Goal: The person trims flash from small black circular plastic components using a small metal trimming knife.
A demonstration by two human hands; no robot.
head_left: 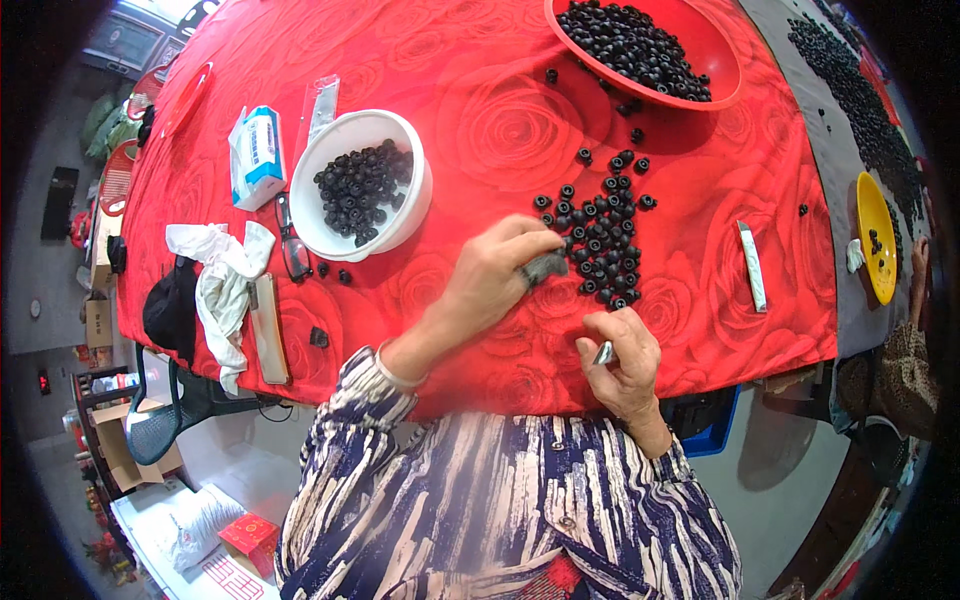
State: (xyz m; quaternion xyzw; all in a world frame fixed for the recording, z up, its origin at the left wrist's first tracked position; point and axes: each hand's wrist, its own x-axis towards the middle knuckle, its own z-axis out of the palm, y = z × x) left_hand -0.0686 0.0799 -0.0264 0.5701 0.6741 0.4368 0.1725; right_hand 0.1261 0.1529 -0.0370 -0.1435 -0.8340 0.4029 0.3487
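Small black round pieces with hollow-looking ends form a loose pile [605, 235] on the red tablecloth in front of me. At the pile's left edge is my left hand [495, 270], fingers bent and drawn together. Dark grey material [545, 268] shows at those fingers; whether it is worn or held is unclear, and anything pinched beneath stays hidden. Just below the pile, my right hand [625, 370] is closed round a small metal tool [603, 352], of which only a short shiny end shows.
A white bowl [420, 200] of black pieces stands left, near glasses [291, 245], a tissue pack [258, 158] and a white cloth [222, 290]. A red basin [725, 75] full of pieces is at the far right. Beyond a slim packet [752, 266], a person's arm [918, 275] nears a yellow plate [877, 205].
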